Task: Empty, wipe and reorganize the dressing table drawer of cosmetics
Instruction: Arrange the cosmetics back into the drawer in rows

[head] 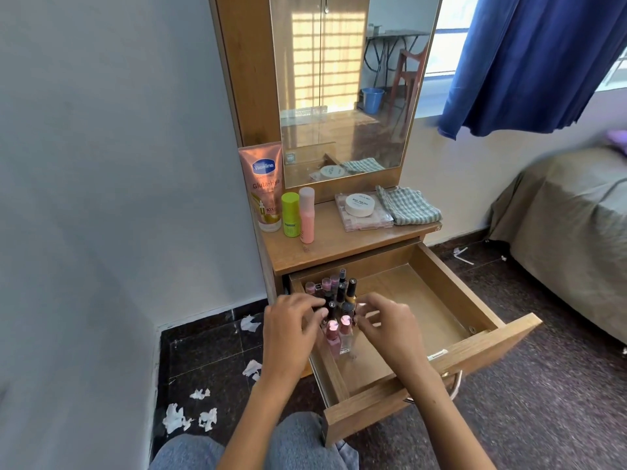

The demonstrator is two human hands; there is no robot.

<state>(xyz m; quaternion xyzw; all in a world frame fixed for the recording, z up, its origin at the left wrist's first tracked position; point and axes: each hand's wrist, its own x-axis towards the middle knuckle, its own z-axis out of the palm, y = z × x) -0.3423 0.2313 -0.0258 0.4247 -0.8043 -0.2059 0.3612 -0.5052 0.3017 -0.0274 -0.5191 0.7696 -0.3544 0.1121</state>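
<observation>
The wooden drawer of the dressing table stands pulled out. Several nail polish bottles stand upright in a tight cluster in its left half; the right half shows bare wood. My left hand reaches in from the left, its thumb and fingers curled round a dark-capped bottle at the cluster's edge. On the cluster's right side, my right hand pinches at a small bottle with thumb and forefinger; the fingertips are blurred.
On the table top stand a Vaseline tube, a green bottle and a pink bottle. A white jar sits on a clear case beside a folded checked cloth. Crumpled tissue scraps litter the floor at left. A bed is at right.
</observation>
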